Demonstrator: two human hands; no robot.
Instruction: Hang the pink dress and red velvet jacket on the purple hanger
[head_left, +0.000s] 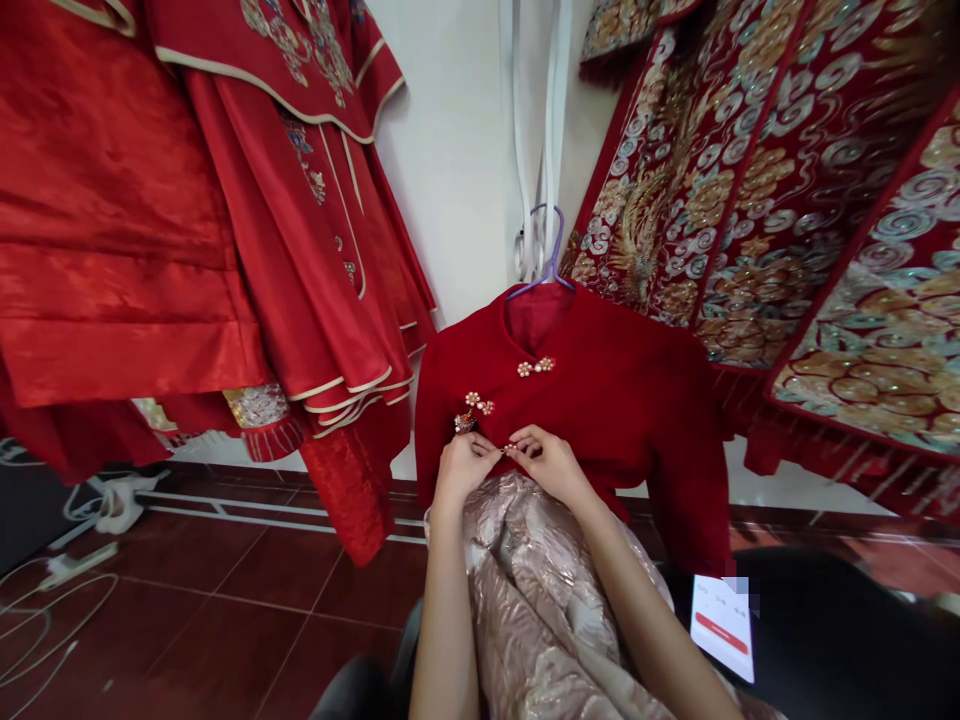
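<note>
A dark red jacket (615, 400) hangs in front of me on a purple hanger (551, 255). It has pearl-and-gold knot buttons, one near the collar (535, 367) and one lower (478, 403). My left hand (463, 462) and my right hand (549, 462) meet at the jacket's front edge. The fingers of both hands pinch a small button fastening (508, 449) between them. A pale pink brocade skirt (540, 590) hangs below the jacket, between my forearms.
Red satin robes (225, 230) hang at the left, and red panels with gold embroidery (787, 200) at the right. White cables and a power strip (75, 560) lie on the dark red tile floor. A phone (721, 625) rests on a black surface at the lower right.
</note>
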